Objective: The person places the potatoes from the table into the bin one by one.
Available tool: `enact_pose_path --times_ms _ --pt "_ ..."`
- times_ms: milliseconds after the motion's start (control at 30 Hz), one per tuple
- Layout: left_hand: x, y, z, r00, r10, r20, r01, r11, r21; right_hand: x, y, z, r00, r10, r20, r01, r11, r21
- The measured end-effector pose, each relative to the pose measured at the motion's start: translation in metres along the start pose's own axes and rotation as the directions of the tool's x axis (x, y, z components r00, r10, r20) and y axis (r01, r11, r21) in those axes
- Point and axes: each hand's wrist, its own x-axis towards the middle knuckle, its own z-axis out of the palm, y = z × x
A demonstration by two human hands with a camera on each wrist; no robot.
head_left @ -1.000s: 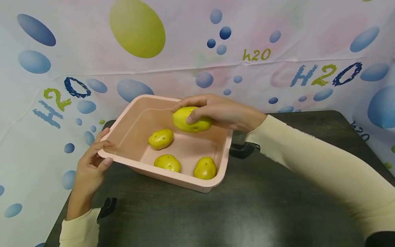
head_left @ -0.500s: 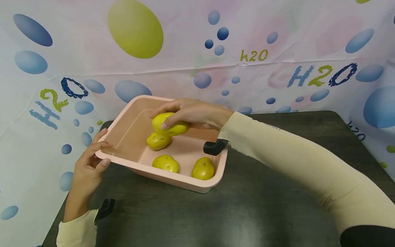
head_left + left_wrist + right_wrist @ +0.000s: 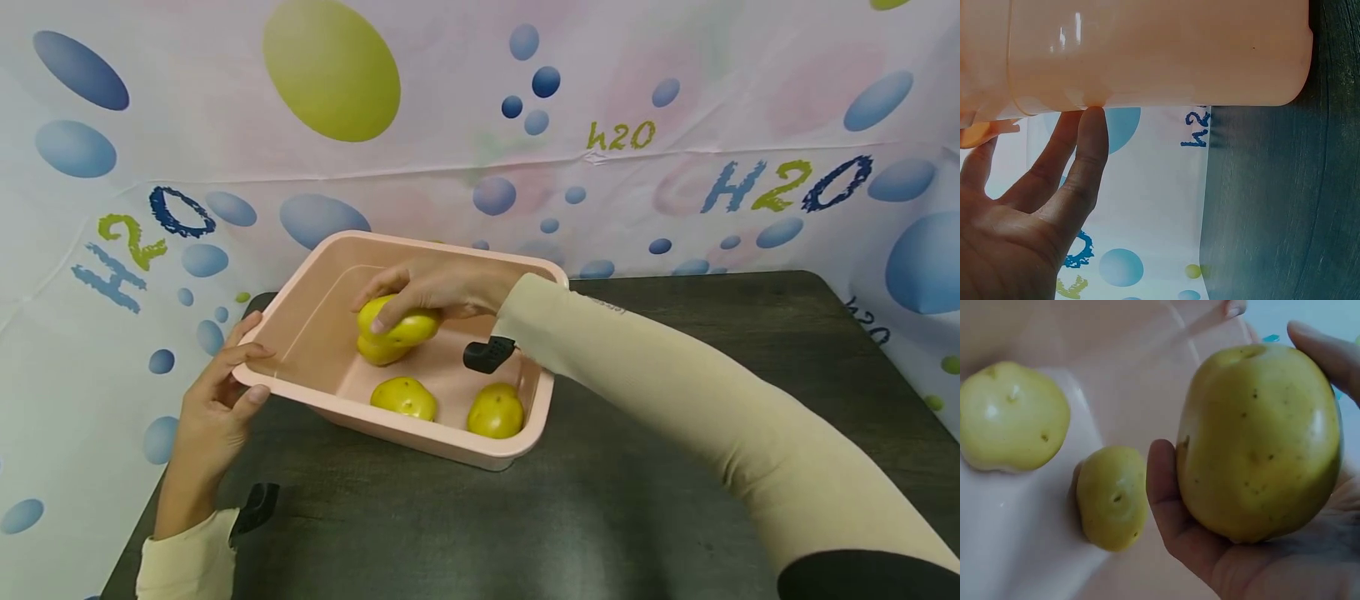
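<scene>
A pale pink plastic basin point(image 3: 420, 440) tilts toward me over the dark table. My left hand point(image 3: 217, 400) grips its left corner, thumb on the near side; the left wrist view shows fingers point(image 3: 1092, 144) against the basin's wall point(image 3: 1166, 50). Inside the basin, my right hand point(image 3: 450, 287) holds a yellow potato point(image 3: 411, 327), fingers and thumb around it. That potato partly hides another potato point(image 3: 378, 353) below it. Two more potatoes lie on the basin floor, one potato point(image 3: 405, 397) near the front wall and one potato point(image 3: 495, 411) in the right front corner.
The dark wooden table point(image 3: 600, 492) spreads under and in front of the basin. Behind stands a white sheet point(image 3: 450, 75) printed with bubbles and "H2O" letters. A black wrist device point(image 3: 489, 355) hangs over the basin's right side.
My right hand has moved left and down into the basin with the potato, coming over the leftmost potato. My left hand keeps its grip on the basin's corner.
</scene>
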Motion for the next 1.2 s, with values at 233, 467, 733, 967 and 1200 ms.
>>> enact_pose_path --times_ms 233,467,733,967,1200 --pt "0.000 -0.001 0.000 1.000 0.019 0.010 -0.019 0.999 -0.026 0.006 0.002 -0.002 0.996 0.092 0.013 -0.090 0.988 -0.127" --pt "0.000 -0.002 -0.001 1.000 0.018 0.004 -0.018 1.000 -0.020 0.007 0.003 -0.004 0.979 0.205 -0.023 -0.203 0.935 -0.292" --pt "0.001 -0.002 -0.001 1.000 0.021 0.005 -0.021 0.999 -0.030 0.006 0.000 -0.005 0.960 0.243 -0.137 -0.274 0.916 -0.293" --pt "0.001 -0.002 0.000 1.000 0.014 0.006 -0.014 1.000 -0.028 -0.001 -0.002 -0.011 0.966 0.225 -0.126 -0.252 0.932 -0.262" --pt "0.000 -0.002 0.000 1.000 0.022 0.005 -0.022 1.000 -0.007 -0.007 -0.003 -0.011 0.976 0.186 -0.114 -0.210 0.942 -0.260"
